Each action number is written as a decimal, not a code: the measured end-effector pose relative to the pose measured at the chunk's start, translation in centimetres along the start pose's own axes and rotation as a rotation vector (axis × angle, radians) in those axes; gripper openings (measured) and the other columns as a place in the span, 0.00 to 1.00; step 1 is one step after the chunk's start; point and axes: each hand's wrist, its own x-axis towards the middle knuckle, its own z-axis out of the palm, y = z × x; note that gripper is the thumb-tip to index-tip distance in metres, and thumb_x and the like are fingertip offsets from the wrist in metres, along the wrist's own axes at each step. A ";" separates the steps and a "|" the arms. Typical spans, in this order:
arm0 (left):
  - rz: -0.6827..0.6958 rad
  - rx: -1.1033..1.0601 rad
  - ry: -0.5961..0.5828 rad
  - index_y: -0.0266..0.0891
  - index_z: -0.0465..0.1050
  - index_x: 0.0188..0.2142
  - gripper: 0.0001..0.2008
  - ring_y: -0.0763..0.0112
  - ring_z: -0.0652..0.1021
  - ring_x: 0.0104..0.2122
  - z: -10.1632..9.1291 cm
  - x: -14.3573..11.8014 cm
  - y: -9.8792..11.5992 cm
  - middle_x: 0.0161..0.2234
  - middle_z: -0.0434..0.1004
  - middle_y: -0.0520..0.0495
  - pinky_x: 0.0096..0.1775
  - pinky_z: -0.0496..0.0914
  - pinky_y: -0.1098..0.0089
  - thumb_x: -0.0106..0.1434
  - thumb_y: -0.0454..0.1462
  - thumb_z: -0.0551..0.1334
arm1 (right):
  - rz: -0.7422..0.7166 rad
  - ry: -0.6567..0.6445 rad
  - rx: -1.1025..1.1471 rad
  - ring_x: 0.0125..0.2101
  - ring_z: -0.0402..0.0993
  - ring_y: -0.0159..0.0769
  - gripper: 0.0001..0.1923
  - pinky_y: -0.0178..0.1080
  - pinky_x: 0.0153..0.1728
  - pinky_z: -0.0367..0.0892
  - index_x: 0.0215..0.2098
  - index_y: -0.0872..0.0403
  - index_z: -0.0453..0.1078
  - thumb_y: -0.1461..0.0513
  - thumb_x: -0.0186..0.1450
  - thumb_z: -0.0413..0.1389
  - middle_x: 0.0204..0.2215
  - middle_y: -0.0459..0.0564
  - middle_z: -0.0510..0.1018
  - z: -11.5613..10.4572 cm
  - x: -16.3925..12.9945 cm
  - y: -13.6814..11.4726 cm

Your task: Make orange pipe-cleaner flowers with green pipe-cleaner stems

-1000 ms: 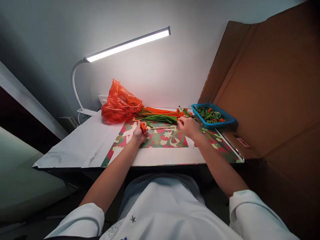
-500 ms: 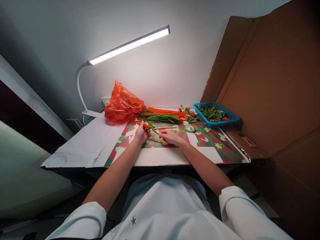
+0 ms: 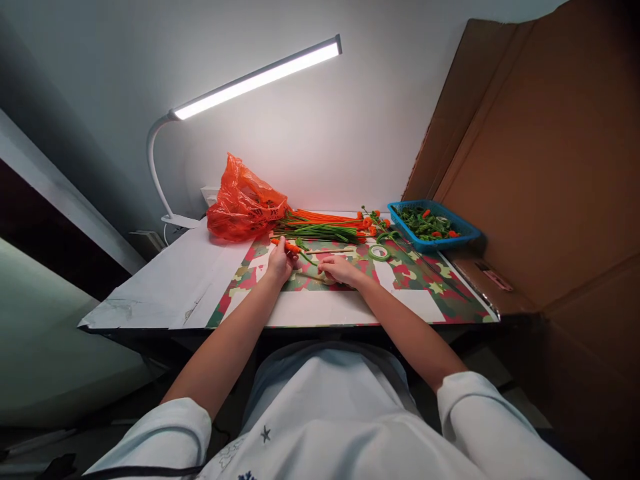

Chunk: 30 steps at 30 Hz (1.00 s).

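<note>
Stem (image 3: 308,258), green, slants rightward from orange piece (image 3: 293,248) gripped in my left hand (image 3: 283,261) to end pinched by my right hand (image 3: 339,271).

Here's the print, dark on the crinkled orange plastic bag (image 3: 245,208): large characters, creased and too blurred to read surely, and just beneath them a row of small Latin capitals, "UAN" the likeliest reading, the rest lost in the folds! Down to the white top (image 3: 345,407), and there's a dark five-pointed star (image 3: 265,434), with a blue snowflake-like mark (image 3: 247,476) at the bottom edge. Over right, a small pinkish strip (image 3: 494,277) on brown cardboard (image 3: 473,277), too small to read!
</note>
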 end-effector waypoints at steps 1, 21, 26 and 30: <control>0.011 0.015 -0.001 0.35 0.69 0.51 0.16 0.66 0.77 0.40 0.0 -0.1 0.0 0.46 0.74 0.43 0.40 0.76 0.62 0.67 0.41 0.60 | 0.006 0.004 0.001 0.23 0.68 0.24 0.12 0.30 0.23 0.67 0.38 0.59 0.69 0.56 0.70 0.54 0.28 0.43 0.73 0.0 0.0 0.0; -0.118 0.303 -0.300 0.35 0.71 0.47 0.12 0.70 0.77 0.37 -0.3 -1.3 -1.5 0.43 0.75 0.45 0.37 0.76 0.65 0.67 0.39 0.60 | -0.080 0.043 0.198 0.14 0.49 0.23 0.14 0.29 0.16 0.46 0.21 0.53 0.57 0.63 0.63 0.52 0.14 0.37 0.58 0.1 -0.5 -0.3; -0.090 0.335 -0.277 0.35 0.70 0.48 0.12 0.69 0.77 0.37 -0.4 -1.3 -1.0 0.43 0.74 0.45 0.37 0.76 0.65 0.67 0.39 0.61 | -0.064 0.035 0.205 0.13 0.51 0.23 0.11 0.28 0.14 0.48 0.24 0.54 0.60 0.61 0.62 0.54 0.14 0.37 0.60 -0.2 -0.6 -0.2; -0.044 0.324 -0.222 0.35 0.70 0.49 0.13 0.69 0.77 0.37 -0.4 -1.0 -0.3 0.43 0.74 0.45 0.37 0.76 0.65 0.67 0.39 0.61 | -0.047 0.005 0.198 0.13 0.56 0.24 0.09 0.29 0.13 0.54 0.23 0.54 0.63 0.63 0.61 0.54 0.13 0.39 0.64 -0.8 -0.8 -0.3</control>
